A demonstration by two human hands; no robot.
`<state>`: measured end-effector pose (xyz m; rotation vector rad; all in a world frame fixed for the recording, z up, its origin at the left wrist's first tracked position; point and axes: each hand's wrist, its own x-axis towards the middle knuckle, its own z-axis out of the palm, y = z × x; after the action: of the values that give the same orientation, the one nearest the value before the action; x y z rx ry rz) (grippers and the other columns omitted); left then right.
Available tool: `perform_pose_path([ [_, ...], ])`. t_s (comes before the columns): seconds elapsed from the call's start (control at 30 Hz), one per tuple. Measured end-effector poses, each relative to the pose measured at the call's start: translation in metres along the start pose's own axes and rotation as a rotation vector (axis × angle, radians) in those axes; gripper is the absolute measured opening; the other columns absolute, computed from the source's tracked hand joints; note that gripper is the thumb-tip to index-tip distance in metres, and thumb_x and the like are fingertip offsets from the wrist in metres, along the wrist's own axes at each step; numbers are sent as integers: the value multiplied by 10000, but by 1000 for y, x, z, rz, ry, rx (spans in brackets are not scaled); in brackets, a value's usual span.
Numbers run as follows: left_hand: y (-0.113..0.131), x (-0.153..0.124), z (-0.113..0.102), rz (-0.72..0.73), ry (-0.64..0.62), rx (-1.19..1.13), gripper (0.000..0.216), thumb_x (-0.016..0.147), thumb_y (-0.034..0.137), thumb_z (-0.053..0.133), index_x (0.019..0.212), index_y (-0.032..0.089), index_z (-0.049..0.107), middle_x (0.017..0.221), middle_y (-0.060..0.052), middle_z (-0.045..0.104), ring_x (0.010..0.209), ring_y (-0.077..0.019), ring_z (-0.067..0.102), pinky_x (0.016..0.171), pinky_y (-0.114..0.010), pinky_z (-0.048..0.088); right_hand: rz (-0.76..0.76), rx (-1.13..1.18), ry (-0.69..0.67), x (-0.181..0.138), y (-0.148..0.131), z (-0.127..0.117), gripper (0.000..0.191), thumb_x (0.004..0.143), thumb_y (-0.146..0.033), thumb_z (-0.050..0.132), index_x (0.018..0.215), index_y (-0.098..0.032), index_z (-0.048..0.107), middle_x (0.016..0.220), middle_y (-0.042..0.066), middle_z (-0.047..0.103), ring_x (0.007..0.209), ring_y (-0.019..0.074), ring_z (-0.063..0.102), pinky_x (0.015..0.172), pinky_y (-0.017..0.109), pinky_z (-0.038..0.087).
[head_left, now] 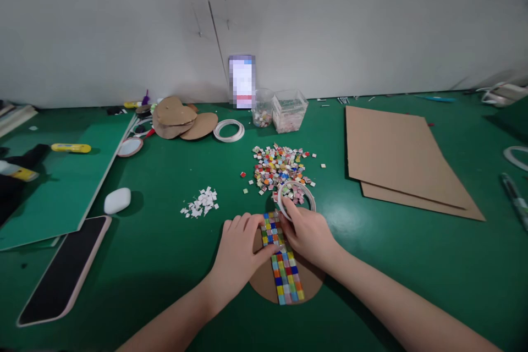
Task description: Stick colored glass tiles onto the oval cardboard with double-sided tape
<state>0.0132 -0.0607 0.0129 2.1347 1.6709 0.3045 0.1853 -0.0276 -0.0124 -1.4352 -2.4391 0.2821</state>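
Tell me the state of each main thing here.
Colourful square mosaic tiles, set in rows
Round brown cardboard disc, flat, partly covered
White tape roll, touching right hand
Multicoloured loose tile pile, spread out
Pink-edged black phone, flat, screen dark
Propped rectangular screen, upright, lit
White rounded plastic case, looks closed
Brown cardboard sheets, flat, overlapping
Small white scraps, scattered

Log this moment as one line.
left hand: touching mosaic strip | right hand: holding white ring beside strip | cardboard disc: under strip | loose tiles: heaped beyond hands
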Motion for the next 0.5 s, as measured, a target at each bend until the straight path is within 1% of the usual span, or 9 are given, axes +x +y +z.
perform_pose_path([
  [0.2,0,-3,3,-7,-2,13,324,791,461,502,986,203,486,906,-39,540,816,-229,465,673,-345,301,17,-16,-6,2,-3,-1,288,898,-227,328,1157,-130,411,747,63,661,579,167,597,448,239,292],
  [0.5,1,-3,2,-13,-26,38,319,792,428,504,1009,196,473,928,-49,531,833,-239,452,688,-359,305,8,-25,20,1,-2,0,295,897,-226,339,1164,-120,405,717,53,657,574,165,602,449,236,286],
])
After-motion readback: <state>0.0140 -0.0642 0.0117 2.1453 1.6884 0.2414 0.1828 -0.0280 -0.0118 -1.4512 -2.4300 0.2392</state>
